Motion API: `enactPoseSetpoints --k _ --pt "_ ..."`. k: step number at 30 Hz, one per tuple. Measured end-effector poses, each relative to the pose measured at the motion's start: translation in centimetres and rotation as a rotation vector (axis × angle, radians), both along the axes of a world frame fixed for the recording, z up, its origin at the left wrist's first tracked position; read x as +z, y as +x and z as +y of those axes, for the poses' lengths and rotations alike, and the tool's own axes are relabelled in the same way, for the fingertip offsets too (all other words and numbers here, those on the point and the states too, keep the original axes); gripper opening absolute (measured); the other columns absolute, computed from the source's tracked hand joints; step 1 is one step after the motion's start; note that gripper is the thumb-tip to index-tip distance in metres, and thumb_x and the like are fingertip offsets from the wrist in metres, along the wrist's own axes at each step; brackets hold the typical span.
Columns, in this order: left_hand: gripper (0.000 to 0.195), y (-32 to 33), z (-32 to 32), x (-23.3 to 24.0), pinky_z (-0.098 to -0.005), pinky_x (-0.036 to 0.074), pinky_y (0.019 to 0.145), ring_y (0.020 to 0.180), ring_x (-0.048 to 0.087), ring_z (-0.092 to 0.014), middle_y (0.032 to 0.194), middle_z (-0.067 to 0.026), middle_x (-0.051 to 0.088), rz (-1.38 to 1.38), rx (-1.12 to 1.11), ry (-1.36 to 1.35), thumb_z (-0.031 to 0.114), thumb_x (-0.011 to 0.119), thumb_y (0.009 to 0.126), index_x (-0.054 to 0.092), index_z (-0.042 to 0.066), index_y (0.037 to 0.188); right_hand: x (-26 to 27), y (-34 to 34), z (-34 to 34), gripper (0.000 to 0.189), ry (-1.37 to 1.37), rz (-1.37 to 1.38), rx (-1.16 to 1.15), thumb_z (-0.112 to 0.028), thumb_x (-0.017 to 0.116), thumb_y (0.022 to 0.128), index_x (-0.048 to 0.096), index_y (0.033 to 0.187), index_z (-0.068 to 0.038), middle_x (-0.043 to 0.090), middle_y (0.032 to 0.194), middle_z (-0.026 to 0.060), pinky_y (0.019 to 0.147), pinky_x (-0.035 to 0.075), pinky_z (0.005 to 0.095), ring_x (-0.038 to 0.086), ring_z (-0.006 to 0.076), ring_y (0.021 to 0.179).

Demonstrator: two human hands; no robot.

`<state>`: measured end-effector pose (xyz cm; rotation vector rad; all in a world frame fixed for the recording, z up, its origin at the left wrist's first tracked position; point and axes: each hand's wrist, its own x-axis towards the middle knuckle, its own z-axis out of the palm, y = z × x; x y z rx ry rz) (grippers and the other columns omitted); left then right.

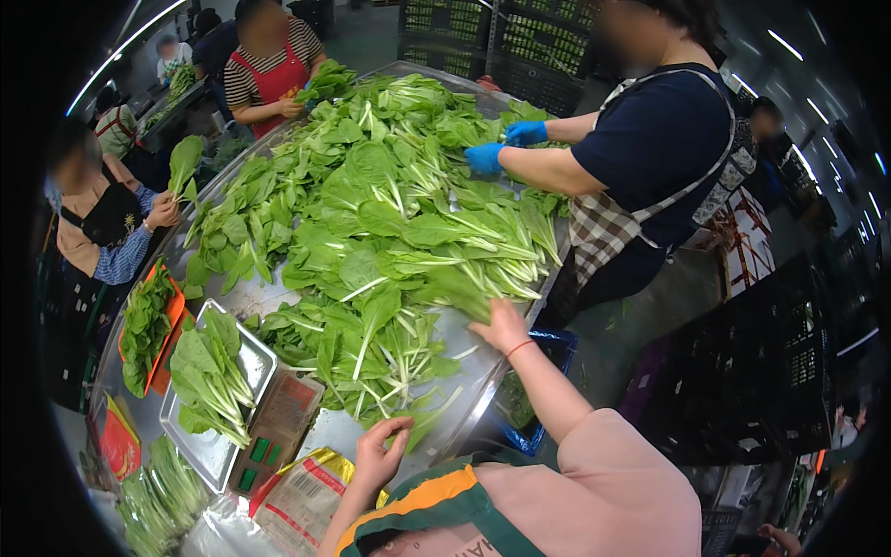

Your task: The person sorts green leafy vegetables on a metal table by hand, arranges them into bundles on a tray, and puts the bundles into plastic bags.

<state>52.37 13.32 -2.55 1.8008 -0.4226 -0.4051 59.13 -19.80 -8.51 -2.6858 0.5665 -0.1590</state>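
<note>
My right hand (502,327), with a red string around the wrist, grips a motion-blurred leafy green (459,291) at the near right edge of the pile. The large pile of leafy greens (390,209) with pale stems covers much of the metal table (456,348). Lower down, my left hand (381,449) is raised with its thumb and forefinger curled near each other. A blurred leaf (423,426) lies right by those fingertips; whether they pinch it cannot be told. Loose leaves and stems (376,358) are scattered between my hands.
At left, a metal tray (261,358) on a weighing scale (278,418) holds greens, beside an orange basket (174,306). Packed greens (163,491) and a printed plastic bag (299,498) lie nearby. A blue-lined bin (557,344) stands below the right edge. A co-worker's blue-gloved hands (485,158) reach in.
</note>
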Motion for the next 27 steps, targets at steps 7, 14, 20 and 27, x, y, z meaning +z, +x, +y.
enactPoseSetpoints --k 7,14,20,27 --pt "0.031 0.7 -0.3 -2.0 -0.0306 0.046 0.088 0.101 0.06 -0.019 0.107 -0.0124 0.063 0.243 -0.111 -0.028 0.007 0.062 0.082 0.059 0.0 0.112 0.4 0.5 3.0 0.036 0.471 0.005 0.02 -0.027 0.058 0.085 0.054 0.106 0.001 0.06 0.096 0.0272 0.077 0.047 0.0457 0.058 0.0417 0.09" --pt "0.028 2.8 -3.3 -2.5 -0.0393 0.045 0.09 0.1 0.057 -0.025 0.105 -0.0136 0.06 0.663 0.467 -0.776 0.015 0.06 0.087 0.055 -0.002 0.109 6.9 -1.5 11.1 0.028 0.821 0.186 0.754 -0.025 0.065 0.08 0.058 0.096 -0.003 0.062 0.096 0.0191 0.081 0.048 0.0378 0.06 0.0334 0.089" --pt "0.018 -0.5 0.3 1.6 -0.0329 0.049 0.068 0.074 0.059 -0.018 0.078 -0.0079 0.062 0.698 0.037 -0.332 0.017 0.066 0.082 0.058 0.002 0.088 2.9 12.1 -5.0 0.025 -0.163 -0.254 0.028 -0.019 0.063 0.08 0.061 0.096 -0.001 0.056 0.11 0.018 0.089 0.043 0.0425 0.052 0.0335 0.106" --pt "0.016 -1.4 0.7 0.5 -0.0266 0.044 0.061 0.066 0.056 -0.013 0.074 -0.0044 0.062 0.78 0.056 -0.195 0.017 0.063 0.086 0.06 0.002 0.088 2.1 13.2 -7.4 0.015 -0.315 -0.372 0.118 -0.011 0.057 0.081 0.055 0.092 -0.001 0.054 0.089 0.015 0.077 0.046 0.0429 0.053 0.0334 0.088"
